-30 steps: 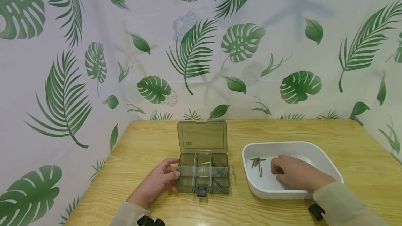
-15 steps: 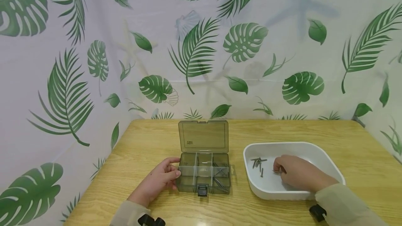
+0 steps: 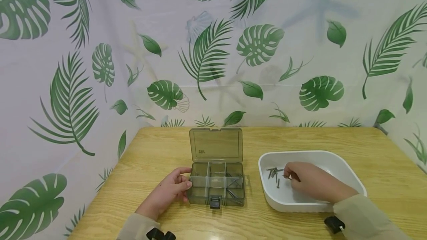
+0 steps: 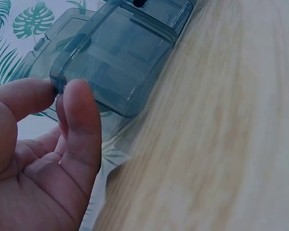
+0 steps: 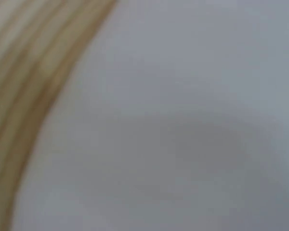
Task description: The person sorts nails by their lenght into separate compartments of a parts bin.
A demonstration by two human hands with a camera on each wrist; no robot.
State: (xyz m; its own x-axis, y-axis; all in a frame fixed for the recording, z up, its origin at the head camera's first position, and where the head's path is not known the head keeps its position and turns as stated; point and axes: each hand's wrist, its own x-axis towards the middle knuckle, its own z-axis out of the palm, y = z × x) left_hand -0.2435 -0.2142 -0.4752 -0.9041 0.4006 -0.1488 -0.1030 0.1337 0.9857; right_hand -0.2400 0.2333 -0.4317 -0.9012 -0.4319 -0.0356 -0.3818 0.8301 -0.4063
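A smoky see-through compartment box (image 3: 199, 193) stands on the table with its lid (image 3: 217, 145) raised. My left hand (image 3: 170, 188) holds the box's left side; in the left wrist view, thumb and fingers (image 4: 82, 115) pinch its corner. Several nails or screws (image 3: 233, 193) lie in the right-hand compartments. Inside the white tray (image 3: 293, 207), my right hand (image 3: 311, 181) pinches a small screw (image 3: 285, 177) at its fingertips, mostly hidden. Just left of those fingers lies a small pile of screws (image 3: 274, 172). The right wrist view has only blurred tray wall and wood.
The wooden table (image 3: 160, 143) carries the box on the left and the tray on the right, a narrow gap between them. A leaf-printed cloth (image 3: 213, 47) hangs behind and at both sides. Dark wrist-camera mounts (image 3: 334, 225) sit at the cuffs.
My right hand has shifted left inside the tray, close to the screw pile, and a screw now shows at its fingertips. The left hand and box stay in place.
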